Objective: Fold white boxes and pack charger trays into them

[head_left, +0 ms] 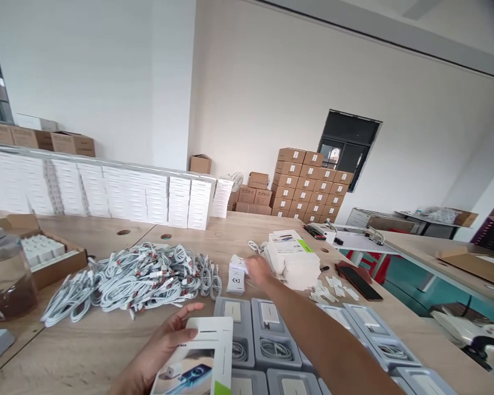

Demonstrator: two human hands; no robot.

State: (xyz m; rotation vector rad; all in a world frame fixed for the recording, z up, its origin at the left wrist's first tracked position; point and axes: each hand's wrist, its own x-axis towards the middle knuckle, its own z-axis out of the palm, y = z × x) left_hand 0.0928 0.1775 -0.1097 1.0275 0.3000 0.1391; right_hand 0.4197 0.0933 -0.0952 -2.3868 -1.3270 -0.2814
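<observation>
My left hand [164,343] grips a white printed box [201,359] with a picture of a phone and cable, its thumb over the front. My right arm stretches forward over grey trays. The fingers of my right hand [258,270] close at the top of a small stack of white leaflets [235,280]; the fingertips are partly hidden. Below the leaflets, a grey tray [258,345] holds a white charger [233,311] and a coiled cable [239,351]. Several more trays filled this way lie beside it. Left of the leaflets is a heap of bundled grey-white cables [148,277].
Flat white boxes [292,263] are stacked right of my right hand, near paper scraps [333,288] and a dark phone [360,282]. At left stand a clear jar [6,274] and an open carton of white chargers [61,263]. White box stacks [156,195] line the table's far edge.
</observation>
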